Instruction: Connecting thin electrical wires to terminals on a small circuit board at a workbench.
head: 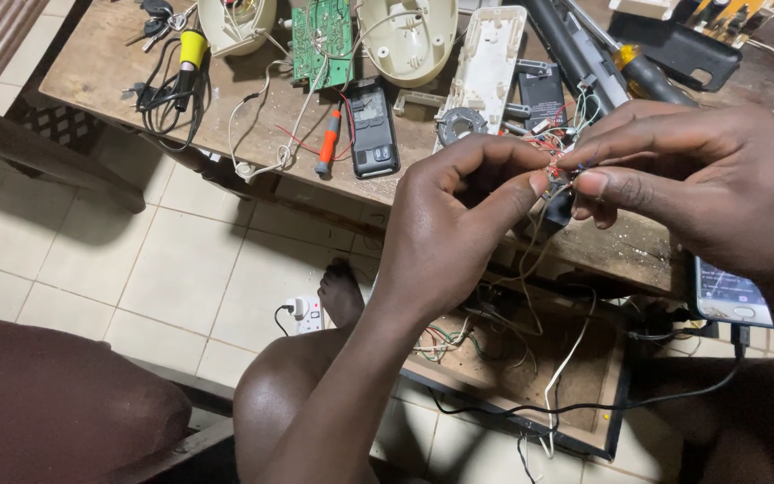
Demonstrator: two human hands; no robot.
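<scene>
Between my two hands, just above the near edge of the counter (pixel 118 63), sits a small knot of thin red and pale wires (pixel 559 167), and that is where the work is. My left hand (pixel 459 233) pinches the wire ends between thumb and forefinger, fingers drawn narrow; my right hand (pixel 709 179) comes in from three o'clock and nips the same bundle with its fingertips, likewise closed tight on it. I judge this to be the joining or twisting of bare leads, about midway: the strands are gathered but I cannot tell if they are already wound together. The next move, as I read it, calls for steady opposing twists with small force, keeping the loose pale wire that hangs down toward six o'clock from snagging. Outward from there, at eleven o'clock of the wires, lies a dark phone-like handset (pixel 373 125) with an orange-handled screwdriver (pixel 328 143) beside it, and a green circuit board (pixel 322 40) beyond. A long cream plastic casing (pixel 485 63) lies at twelve o'clock. Below the counter, a wooden tray (pixel 530 372) holds more loose wire, and a lit phone (pixel 732 296) rests at four o'clock.
</scene>
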